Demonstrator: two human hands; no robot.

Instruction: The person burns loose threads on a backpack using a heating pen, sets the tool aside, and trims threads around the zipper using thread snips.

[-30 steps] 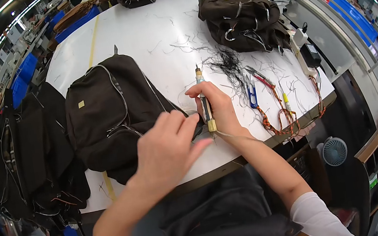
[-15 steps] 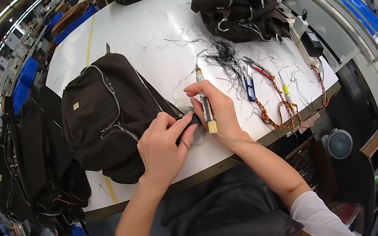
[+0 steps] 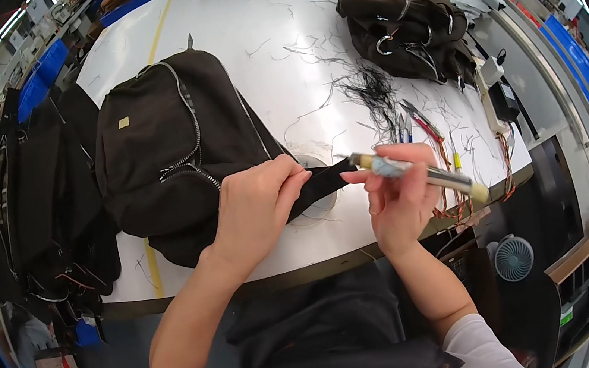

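A dark brown backpack (image 3: 149, 140) with silver zips lies on the white table, left of centre. My left hand (image 3: 249, 205) pinches a black strap (image 3: 330, 183) at the backpack's lower right. That strap stretches rightward, and its far end meets the fingertips of my right hand (image 3: 401, 206). Closed in my right hand is a taped, pen-shaped tool (image 3: 452, 180), its thin metal tip pointing left beside the strap end and its pale yellow butt to the right. Whether the right fingertips grip the strap or only touch it, I cannot tell.
Black thread scraps (image 3: 372, 90) litter the table. Thread snips and red-handled tweezers (image 3: 423, 121) lie to the right, with orange-black cords. More bags sit at back right (image 3: 403, 18) and far left (image 3: 35, 213). A power strip (image 3: 488, 89) lines the right edge; a fan (image 3: 513, 258) stands below.
The strap is now drawn out to the right between my hands. My right hand has moved right, and the tool has swung from upright to nearly level. The whole view has shifted slightly.
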